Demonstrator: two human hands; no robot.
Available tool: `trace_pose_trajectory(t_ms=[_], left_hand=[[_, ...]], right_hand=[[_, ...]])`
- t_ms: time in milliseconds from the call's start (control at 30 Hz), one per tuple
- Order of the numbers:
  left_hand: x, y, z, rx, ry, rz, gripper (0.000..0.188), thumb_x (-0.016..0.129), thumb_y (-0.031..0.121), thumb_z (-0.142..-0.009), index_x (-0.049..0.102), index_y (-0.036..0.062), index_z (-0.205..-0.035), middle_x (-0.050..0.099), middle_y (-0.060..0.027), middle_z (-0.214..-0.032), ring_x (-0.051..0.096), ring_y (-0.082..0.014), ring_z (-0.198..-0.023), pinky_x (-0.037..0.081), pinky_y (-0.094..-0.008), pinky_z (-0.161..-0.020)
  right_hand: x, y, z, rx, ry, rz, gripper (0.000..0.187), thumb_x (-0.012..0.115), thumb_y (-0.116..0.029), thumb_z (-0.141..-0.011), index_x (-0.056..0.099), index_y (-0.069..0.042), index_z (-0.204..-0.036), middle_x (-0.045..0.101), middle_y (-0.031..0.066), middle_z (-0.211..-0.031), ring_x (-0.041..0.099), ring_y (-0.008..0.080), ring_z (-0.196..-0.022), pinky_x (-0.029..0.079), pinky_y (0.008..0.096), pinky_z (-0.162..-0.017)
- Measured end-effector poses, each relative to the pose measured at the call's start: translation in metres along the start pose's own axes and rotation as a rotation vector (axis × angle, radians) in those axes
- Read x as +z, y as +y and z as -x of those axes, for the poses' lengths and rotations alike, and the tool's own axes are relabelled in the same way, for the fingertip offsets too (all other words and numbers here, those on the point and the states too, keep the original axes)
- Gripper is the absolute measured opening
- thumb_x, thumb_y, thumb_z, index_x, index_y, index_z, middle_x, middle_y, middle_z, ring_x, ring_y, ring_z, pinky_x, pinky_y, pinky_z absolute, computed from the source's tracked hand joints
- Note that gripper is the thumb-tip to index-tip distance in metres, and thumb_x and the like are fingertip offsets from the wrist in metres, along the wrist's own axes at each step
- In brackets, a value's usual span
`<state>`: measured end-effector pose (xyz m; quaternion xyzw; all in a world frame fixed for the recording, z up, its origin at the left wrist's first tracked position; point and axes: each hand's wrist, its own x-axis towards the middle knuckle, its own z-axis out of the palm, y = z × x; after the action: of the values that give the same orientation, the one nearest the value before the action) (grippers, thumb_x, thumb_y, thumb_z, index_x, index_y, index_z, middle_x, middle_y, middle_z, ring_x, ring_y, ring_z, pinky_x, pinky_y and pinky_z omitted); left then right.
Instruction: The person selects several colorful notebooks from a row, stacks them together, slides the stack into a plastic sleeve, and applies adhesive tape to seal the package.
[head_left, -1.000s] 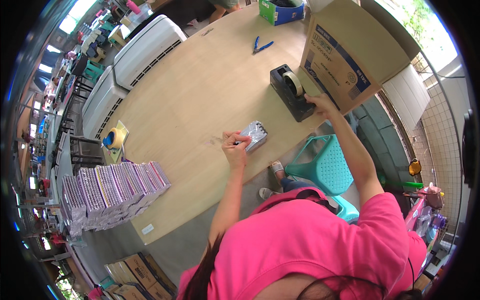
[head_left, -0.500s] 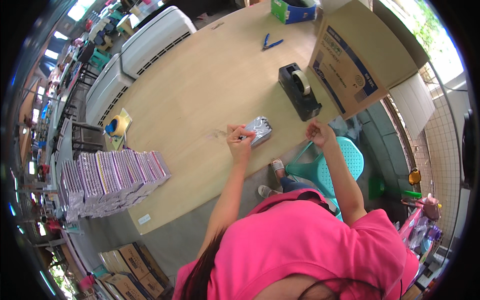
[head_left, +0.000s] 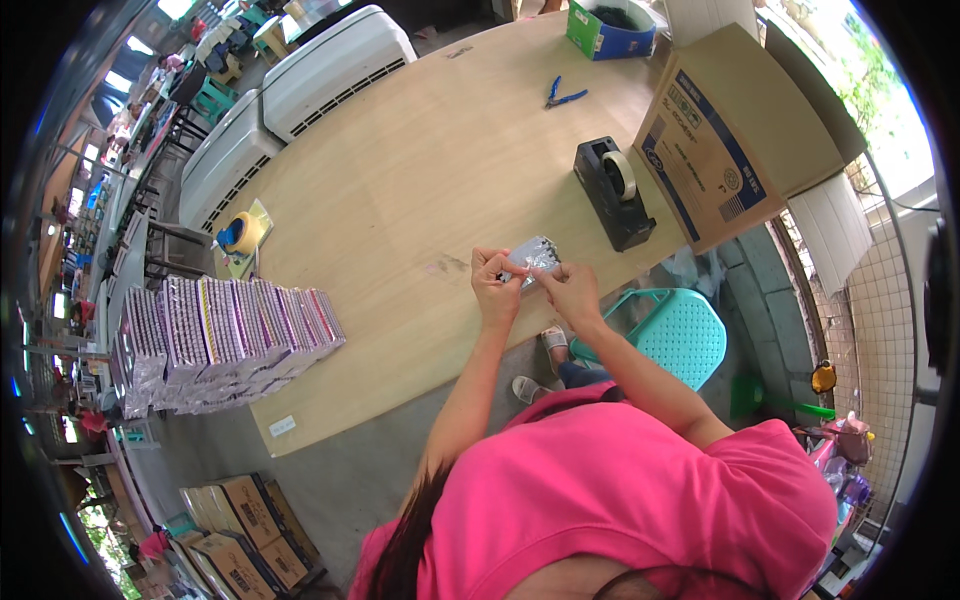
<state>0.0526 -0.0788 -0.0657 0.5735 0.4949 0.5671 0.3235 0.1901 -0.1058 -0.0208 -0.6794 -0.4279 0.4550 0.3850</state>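
A small packet (head_left: 540, 249) in shiny clear wrap lies near the front edge of the wooden table (head_left: 400, 190). My left hand (head_left: 497, 288) is closed at its left end, fingertips pressed on the wrap. My right hand (head_left: 573, 296) is pinched at the near side of the packet, its fingertips close to the left ones. Whatever the right fingers hold is too small to make out. Beyond the right hand stands a black tape dispenser (head_left: 612, 200) with a tape roll (head_left: 622, 175).
Stacked wrapped packs (head_left: 220, 340) fill the table's left side, beside yellow tape rolls (head_left: 240, 233). Blue nippers (head_left: 566, 97), an open carton (head_left: 715, 150) and a green-blue box (head_left: 610, 42) stand or lie at the far right. A teal stool (head_left: 670, 335) is by the near edge.
My right hand has moved left from beside the tape dispenser to the packet and now meets my left hand there. The left hand stays on the packet. The whole view has shifted slightly.
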Motion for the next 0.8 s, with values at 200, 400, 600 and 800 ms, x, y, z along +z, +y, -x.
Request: trace_pose_trajectory(t_ms=[200,400,600,800], left_hand=[[-0.025,0.031,-0.029,-0.03,-0.522,-0.174,0.107,0.085,0.007,-0.063,0.022,0.0134,-0.15,0.054,-0.0106,-0.114,0.058,-0.022,-0.104,0.049,-0.0371,-0.095],[-0.038,0.01,-0.012,-0.034,-0.331,-0.124,0.112,0.09,0.02,-0.062,0.022,0.013,-0.15,0.06,-0.012,-0.115,0.063,-0.0251,-0.102,0.052,-0.039,-0.091],[-0.077,0.099,-0.009,0.09,-0.471,-0.006,0.108,0.088,0.013,-0.066,0.02,0.0114,-0.151,0.06,-0.0133,-0.119,0.062,-0.0288,-0.107,0.051,-0.0403,-0.091],[-0.171,0.147,0.015,0.237,0.026,-0.279,0.102,0.088,0.012,-0.067,0.025,0.0081,-0.146,0.052,-0.0174,-0.131,0.051,-0.0319,-0.125,0.041,-0.0435,-0.104]], right_hand=[[0.005,0.047,-0.021,0.039,0.031,0.041,0.045,0.079,-0.04,-0.082,0.062,-0.001,-0.066,0.059,0.0052,-0.057,0.055,0.0145,-0.049,0.043,0.0301,-0.047],[-0.031,0.059,-0.039,-0.46,0.103,0.411,0.08,0.09,-0.029,-0.06,0.051,-0.002,-0.125,0.055,0.0157,-0.121,0.054,0.0306,-0.11,0.047,0.0418,-0.088],[-0.036,-0.097,-0.031,-0.448,-0.923,0.313,0.099,0.085,-0.013,-0.057,0.04,0.0,-0.144,0.061,0.019,-0.124,0.059,0.0338,-0.116,0.046,0.0388,-0.099],[0.052,-0.196,0.023,-1.304,-1.018,0.386,0.089,0.081,-0.008,-0.062,0.042,0.0,-0.142,0.06,0.0232,-0.125,0.061,0.0387,-0.113,0.049,0.0411,-0.095]])
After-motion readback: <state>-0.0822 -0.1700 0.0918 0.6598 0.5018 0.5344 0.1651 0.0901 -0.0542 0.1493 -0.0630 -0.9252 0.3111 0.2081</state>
